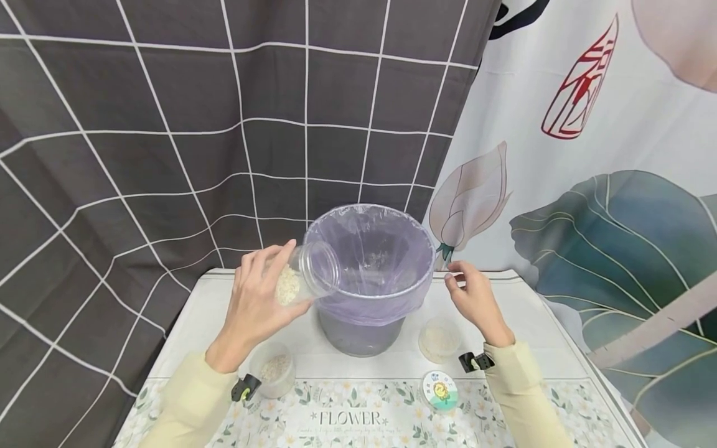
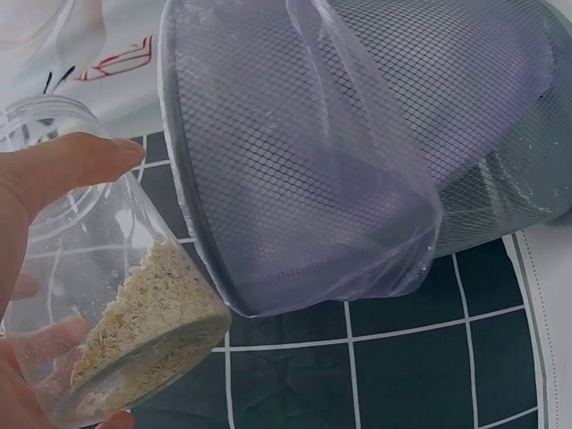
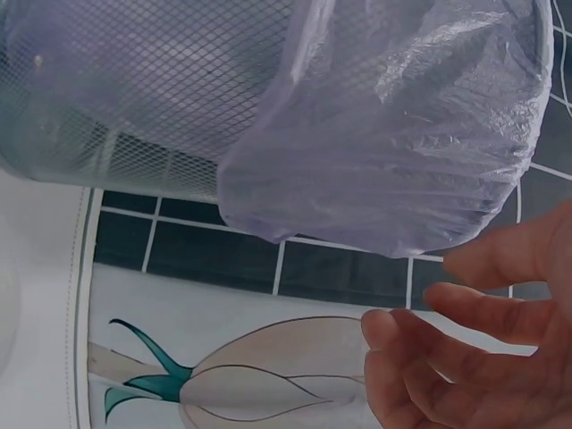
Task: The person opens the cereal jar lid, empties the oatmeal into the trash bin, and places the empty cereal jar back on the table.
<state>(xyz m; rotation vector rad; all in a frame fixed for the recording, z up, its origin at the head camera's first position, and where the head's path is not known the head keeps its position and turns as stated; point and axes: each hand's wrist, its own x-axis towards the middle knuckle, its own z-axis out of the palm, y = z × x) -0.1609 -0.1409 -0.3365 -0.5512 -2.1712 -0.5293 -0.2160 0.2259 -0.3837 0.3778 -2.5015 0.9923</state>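
My left hand grips a clear jar, tipped on its side with its mouth at the left rim of the mesh bin. Pale oat-like flakes lie piled at the jar's bottom end. A purple plastic bag lines the bin and folds down over its rim. Beside the bin's right side, my right hand is raised, its fingers loosely bent and holding nothing. In the right wrist view those fingertips show just off the bag's edge.
A second clear jar with grainy contents stands below my left forearm. At the right are a shallow clear round container and a round lid with a flower picture. A floral mat covers the table's front; curtains hang behind.
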